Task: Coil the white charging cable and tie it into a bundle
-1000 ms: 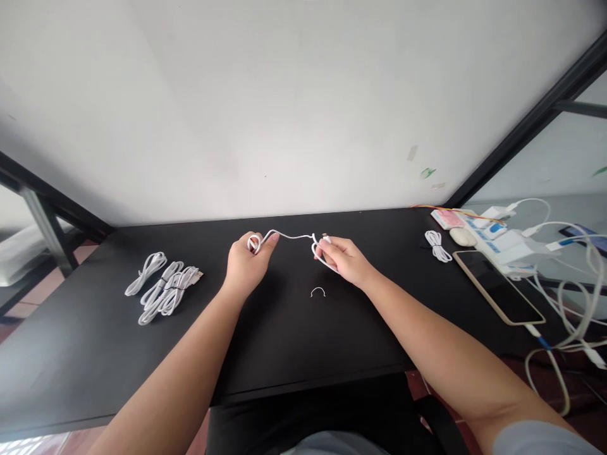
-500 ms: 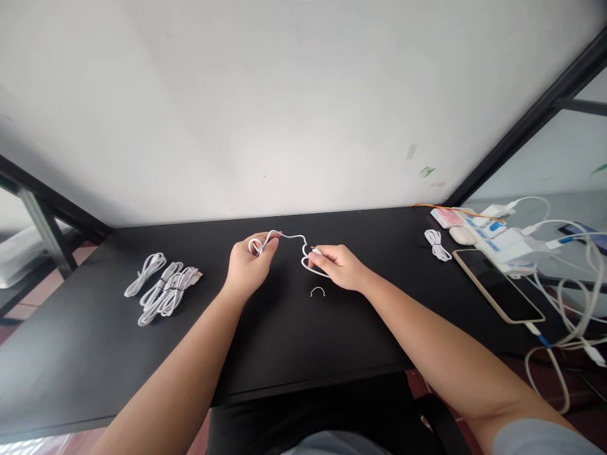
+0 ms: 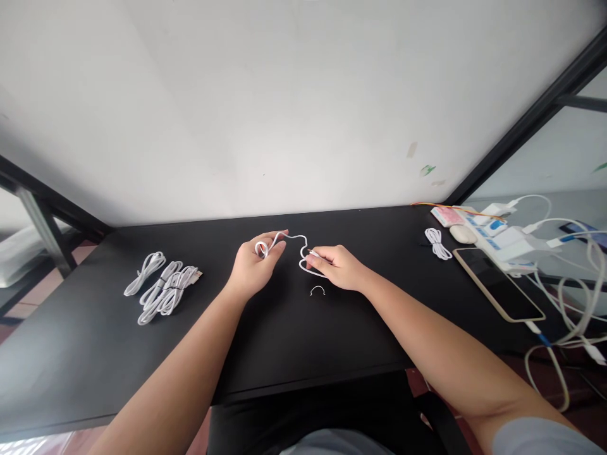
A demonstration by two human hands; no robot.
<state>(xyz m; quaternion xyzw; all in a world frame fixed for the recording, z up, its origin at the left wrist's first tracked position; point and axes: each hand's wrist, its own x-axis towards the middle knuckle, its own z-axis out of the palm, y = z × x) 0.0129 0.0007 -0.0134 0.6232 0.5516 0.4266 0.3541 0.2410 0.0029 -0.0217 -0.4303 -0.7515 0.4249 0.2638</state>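
Observation:
My left hand holds a coiled part of a white cable, with a small loop showing between thumb and fingers. From there the cable runs across to my right hand, whose thumb and fingers pinch its other part near a plug-like end. A slack bend hangs beside the right fingertips. Below them on the black table lies a small curved white piece. Bundled white cables rest to the left, some with dark ties.
At the right are another bundled white cable, a phone, a white mouse and a power strip with chargers and tangled cords. A pale wall stands behind the table.
My left hand has shifted slightly right, and its thumb and fingers are a little further apart at the tips. The slack bend by my right hand has moved slightly left.

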